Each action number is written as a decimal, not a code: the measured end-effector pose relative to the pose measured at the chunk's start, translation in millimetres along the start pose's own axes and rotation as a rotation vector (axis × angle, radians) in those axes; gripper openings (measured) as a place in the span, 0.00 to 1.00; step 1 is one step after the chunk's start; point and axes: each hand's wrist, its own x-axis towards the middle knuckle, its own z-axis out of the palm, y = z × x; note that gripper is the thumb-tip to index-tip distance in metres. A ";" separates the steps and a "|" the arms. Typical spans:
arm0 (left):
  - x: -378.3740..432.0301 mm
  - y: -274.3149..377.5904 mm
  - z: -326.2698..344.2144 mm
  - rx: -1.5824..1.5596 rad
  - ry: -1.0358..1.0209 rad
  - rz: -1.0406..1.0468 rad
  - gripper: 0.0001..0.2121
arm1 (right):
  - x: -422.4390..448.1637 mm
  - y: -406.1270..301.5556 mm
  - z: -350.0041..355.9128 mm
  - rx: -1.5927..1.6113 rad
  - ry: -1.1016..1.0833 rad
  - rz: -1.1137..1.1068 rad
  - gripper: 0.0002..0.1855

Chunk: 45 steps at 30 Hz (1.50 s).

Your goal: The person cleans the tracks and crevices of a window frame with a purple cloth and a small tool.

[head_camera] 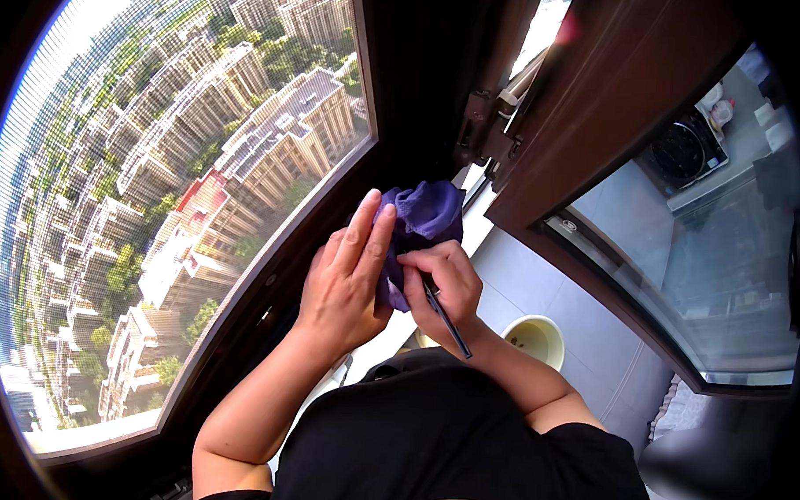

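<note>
A purple cloth lies bunched at the dark window frame, in the middle of the view. My left hand rests flat against the frame and the cloth's left side, its fingers extended and the thumb partly hidden. Just right of it, my right hand is closed around a thin dark stick-like tool, whose near end points down toward my body. The fingertips of this hand touch the cloth, and the tool's far end is hidden by the fingers and cloth.
A screened window on the left shows buildings far below. At right stands an opened brown-framed glass sash, its hinge hardware near the cloth. A pale bucket with liquid sits on the tiled floor. A gas hob shows through the glass.
</note>
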 end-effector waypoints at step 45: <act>-5.7 2.3 5.1 0.228 -0.075 -0.016 0.31 | -0.7 21.9 -0.1 0.205 0.097 0.315 0.05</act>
